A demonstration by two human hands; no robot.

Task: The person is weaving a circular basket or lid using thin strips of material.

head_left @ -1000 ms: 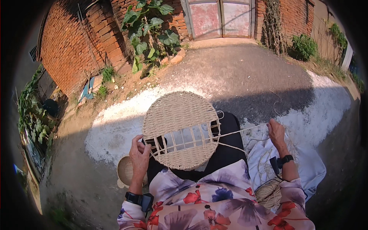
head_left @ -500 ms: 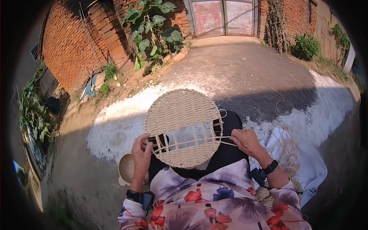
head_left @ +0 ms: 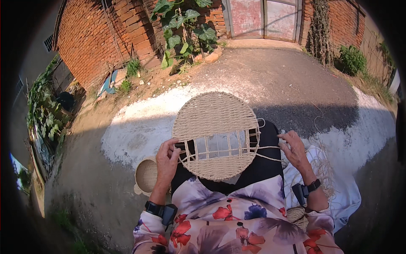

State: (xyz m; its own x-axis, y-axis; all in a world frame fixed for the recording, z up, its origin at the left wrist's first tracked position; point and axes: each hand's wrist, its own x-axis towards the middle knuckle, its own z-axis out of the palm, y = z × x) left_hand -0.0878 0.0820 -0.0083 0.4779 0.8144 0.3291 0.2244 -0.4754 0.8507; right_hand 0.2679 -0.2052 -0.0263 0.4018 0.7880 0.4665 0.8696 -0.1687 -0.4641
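Note:
A round woven cord panel (head_left: pixel 215 112) lies over my dark-trousered lap. Its top and bottom are densely woven; a band of bare frame cords crosses its lower middle, with open gaps between. My left hand (head_left: pixel 168 158) grips the panel's left edge beside this band, thumb and fingers closed on the rim. Off to the right, my right hand (head_left: pixel 294 148) is at the end of a taut beige cord (head_left: pixel 270 147) that runs out from the panel's right rim. A second strand slants below it toward the wrist. The fingers' exact hold on the cord is partly hidden.
A small round woven basket (head_left: pixel 146 175) sits on the ground by my left forearm. Tangled cord (head_left: pixel 323 169) lies on a white cloth (head_left: pixel 344 190) at my right, with a cord coil (head_left: pixel 298 216) nearer me. Ahead are a brick wall (head_left: pixel 93 46), leafy plants and double doors (head_left: pixel 264 19).
My right hand has moved outward from the panel's right rim, and the cord stretch between them is longer. My left hand stays at the left edge. The whole view has shifted slightly.

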